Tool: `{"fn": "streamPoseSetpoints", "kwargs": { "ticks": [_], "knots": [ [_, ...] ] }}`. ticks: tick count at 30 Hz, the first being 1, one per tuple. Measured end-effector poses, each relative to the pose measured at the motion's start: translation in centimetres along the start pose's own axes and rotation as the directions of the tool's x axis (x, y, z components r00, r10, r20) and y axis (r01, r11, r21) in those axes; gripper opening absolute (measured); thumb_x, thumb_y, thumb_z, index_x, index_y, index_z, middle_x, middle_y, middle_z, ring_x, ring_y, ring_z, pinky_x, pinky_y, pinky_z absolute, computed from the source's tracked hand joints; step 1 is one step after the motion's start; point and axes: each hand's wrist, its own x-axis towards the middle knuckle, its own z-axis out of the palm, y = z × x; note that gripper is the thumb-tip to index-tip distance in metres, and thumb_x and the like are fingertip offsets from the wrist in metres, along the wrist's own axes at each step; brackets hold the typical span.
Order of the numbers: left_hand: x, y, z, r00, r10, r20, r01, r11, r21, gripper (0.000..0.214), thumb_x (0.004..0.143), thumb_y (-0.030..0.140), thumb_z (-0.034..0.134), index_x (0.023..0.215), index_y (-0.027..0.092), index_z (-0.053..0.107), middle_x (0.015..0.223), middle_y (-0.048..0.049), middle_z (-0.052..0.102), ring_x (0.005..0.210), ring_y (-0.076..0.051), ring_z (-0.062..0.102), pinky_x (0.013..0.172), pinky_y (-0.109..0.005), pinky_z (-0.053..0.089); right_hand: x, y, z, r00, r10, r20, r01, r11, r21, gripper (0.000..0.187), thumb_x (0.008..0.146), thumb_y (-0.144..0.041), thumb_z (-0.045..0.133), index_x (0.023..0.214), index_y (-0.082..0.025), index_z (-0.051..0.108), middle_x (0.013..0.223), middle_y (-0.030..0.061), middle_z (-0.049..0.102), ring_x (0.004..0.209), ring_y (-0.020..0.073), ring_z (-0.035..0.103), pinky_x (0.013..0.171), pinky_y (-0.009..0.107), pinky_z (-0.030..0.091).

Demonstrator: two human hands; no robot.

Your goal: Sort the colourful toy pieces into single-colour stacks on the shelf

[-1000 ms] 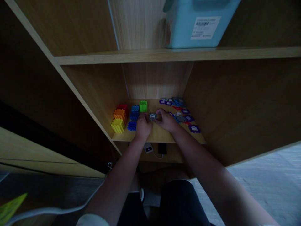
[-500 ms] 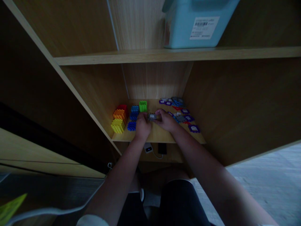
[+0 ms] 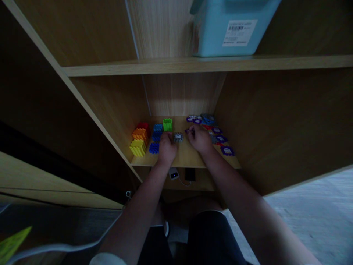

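Both my hands reach onto a low wooden shelf (image 3: 190, 159). My left hand (image 3: 166, 146) is closed, its fingers pinching a small grey toothed piece (image 3: 178, 137). My right hand (image 3: 200, 139) sits a little apart to the right, fingers curled, with a purple piece (image 3: 189, 130) at its fingertips. Left of my left hand stand stacks of such pieces: yellow (image 3: 138, 147), orange (image 3: 140, 133), red (image 3: 144, 126), blue (image 3: 157, 132) and green (image 3: 167, 124). Loose purple, blue and grey pieces (image 3: 220, 139) lie scattered to the right.
A light blue bin with a white label (image 3: 231, 25) stands on the shelf above. Wooden side walls close in the compartment left and right. Under the shelf lie a small device with a cable (image 3: 174, 173) and a dark block (image 3: 190, 174). My knees are below.
My right hand has let go of the grey piece and moved slightly right and back, to a purple piece. The left hand stays on the grey piece.
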Motion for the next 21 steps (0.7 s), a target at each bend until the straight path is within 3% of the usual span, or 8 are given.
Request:
{"fn": "streamPoseSetpoints", "kwargs": {
  "ticks": [3, 6, 8, 11, 14, 17, 21],
  "knots": [
    [0.0, 0.0, 0.0, 1.0, -0.01, 0.002, 0.01, 1.0, 0.001, 0.015, 0.103, 0.012, 0.052, 0.112, 0.019, 0.063, 0.114, -0.0152, 0.073, 0.112, -0.03, 0.071, 0.105, -0.045, 0.055, -0.5, -0.1, -0.7, 0.957, 0.21, -0.2, -0.254, 0.94, -0.228, 0.03, 0.096, -0.025, 0.059, 0.123, -0.012, 0.065, 0.121, 0.0257, 0.068, 0.119, 0.0415, 0.059, 0.102, 0.058, 0.047],
    [0.1, 0.1, 0.1, 1.0, -0.019, 0.0, 0.019, 1.0, 0.002, 0.014, 0.104, 0.013, 0.052, 0.111, 0.019, 0.063, 0.113, -0.0151, 0.073, 0.112, -0.029, 0.071, 0.105, -0.045, 0.055, -1.1, 0.2, -0.5, 0.918, 0.326, -0.226, -0.385, 0.869, -0.31, 0.042, 0.094, -0.024, 0.062, 0.133, -0.008, 0.061, 0.13, 0.0327, 0.062, 0.123, 0.047, 0.055, 0.098, 0.062, 0.047],
    [0.1, 0.1, 0.1, 1.0, -0.025, -0.004, 0.025, 1.0, 0.003, 0.013, 0.103, 0.014, 0.054, 0.111, 0.019, 0.063, 0.112, -0.0143, 0.073, 0.111, -0.029, 0.071, 0.104, -0.044, 0.055, -1.1, 0.6, -0.1, 0.925, 0.337, -0.174, -0.377, 0.87, -0.318, 0.044, 0.095, -0.022, 0.06, 0.135, -0.005, 0.059, 0.13, 0.0342, 0.06, 0.12, 0.0462, 0.056, 0.096, 0.06, 0.048],
    [0.1, 0.1, 0.0, 1.0, -0.028, -0.006, 0.028, 1.0, 0.004, 0.012, 0.104, 0.015, 0.054, 0.111, 0.02, 0.063, 0.111, -0.0137, 0.073, 0.111, -0.029, 0.071, 0.104, -0.043, 0.055, -0.6, 0.9, 0.0, 0.964, 0.248, -0.093, -0.265, 0.917, -0.298, 0.043, 0.093, -0.015, 0.055, 0.133, -0.001, 0.059, 0.128, 0.0318, 0.06, 0.114, 0.0402, 0.058, 0.099, 0.055, 0.048],
    [0.0, 0.2, 0.0, 0.999, -0.032, -0.002, 0.032, 0.999, 0.003, 0.011, 0.105, 0.016, 0.053, 0.11, 0.02, 0.062, 0.112, -0.0142, 0.073, 0.111, -0.029, 0.071, 0.105, -0.044, 0.055, -0.2, 0.6, -0.6, 0.983, 0.174, -0.06, -0.184, 0.947, -0.263, 0.041, 0.09, -0.01, 0.051, 0.129, -0.004, 0.063, 0.126, 0.0262, 0.063, 0.111, 0.0351, 0.06, 0.102, 0.049, 0.047],
    [0.0, 0.2, 0.0, 0.999, -0.034, -0.004, 0.034, 0.999, 0.002, 0.01, 0.106, 0.019, 0.053, 0.109, 0.02, 0.062, 0.11, -0.014, 0.073, 0.11, -0.029, 0.071, 0.104, -0.044, 0.055, -0.2, 0.0, -1.2, 0.963, 0.255, -0.092, -0.271, 0.909, -0.316, 0.038, 0.095, -0.014, 0.049, 0.129, -0.007, 0.064, 0.127, 0.0263, 0.065, 0.12, 0.0384, 0.058, 0.103, 0.052, 0.046],
    [0.0, 0.3, -0.1, 1.0, -0.028, 0.004, 0.028, 1.0, 0.004, 0.013, 0.106, 0.019, 0.05, 0.11, 0.02, 0.062, 0.112, -0.0153, 0.072, 0.11, -0.029, 0.07, 0.104, -0.045, 0.055, -0.8, -0.2, -1.1, 0.898, 0.428, -0.099, -0.426, 0.794, -0.434, 0.045, 0.101, -0.028, 0.051, 0.137, -0.002, 0.062, 0.137, 0.0334, 0.062, 0.131, 0.047, 0.053, 0.106, 0.064, 0.041]
  ]
}}
